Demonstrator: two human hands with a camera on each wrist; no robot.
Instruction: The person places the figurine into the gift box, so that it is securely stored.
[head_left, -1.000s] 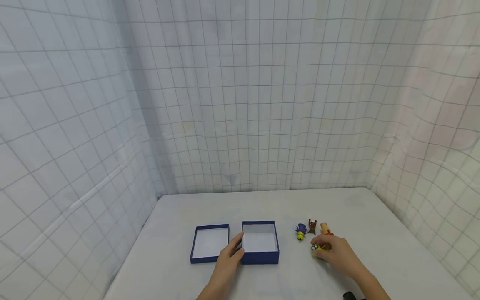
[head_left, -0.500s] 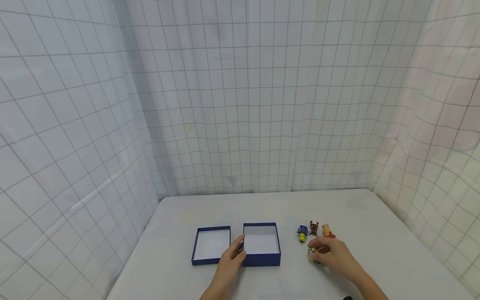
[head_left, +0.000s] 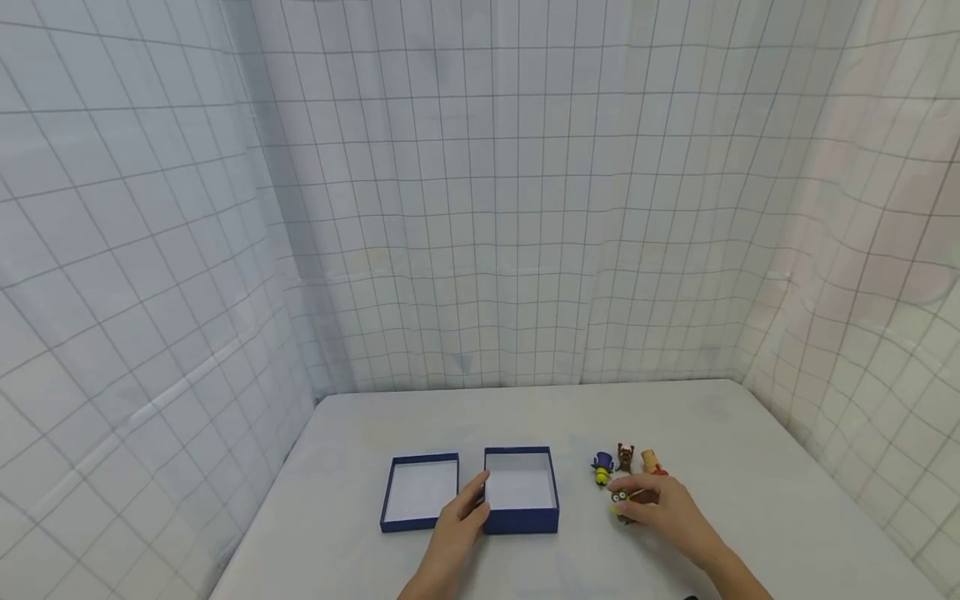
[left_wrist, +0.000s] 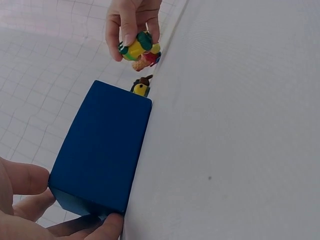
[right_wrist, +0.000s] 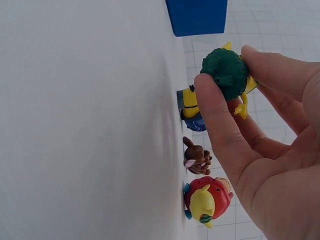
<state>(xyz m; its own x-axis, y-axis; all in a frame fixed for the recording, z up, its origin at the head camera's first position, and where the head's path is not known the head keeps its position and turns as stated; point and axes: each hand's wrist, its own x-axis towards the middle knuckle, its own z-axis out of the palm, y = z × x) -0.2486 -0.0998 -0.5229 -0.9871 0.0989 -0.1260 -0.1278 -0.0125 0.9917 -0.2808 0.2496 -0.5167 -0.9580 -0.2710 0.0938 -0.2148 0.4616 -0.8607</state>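
A pale, flat bench [head_left: 570, 575] carries a shallow blue-rimmed tray [head_left: 409, 526] with a white inside and, just right of it, a deeper open blue box [head_left: 522, 522]; farther right, close together, are a blue-and-yellow figure [head_left: 602, 468], a small brown figure [head_left: 625, 457] and a red-and-tan figure [head_left: 650, 461]

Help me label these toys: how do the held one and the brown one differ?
The held toy is yellow and green; the brown toy is mostly brown. The right hand pinches the held toy, while the brown toy rests on the table untouched. Both are figures.
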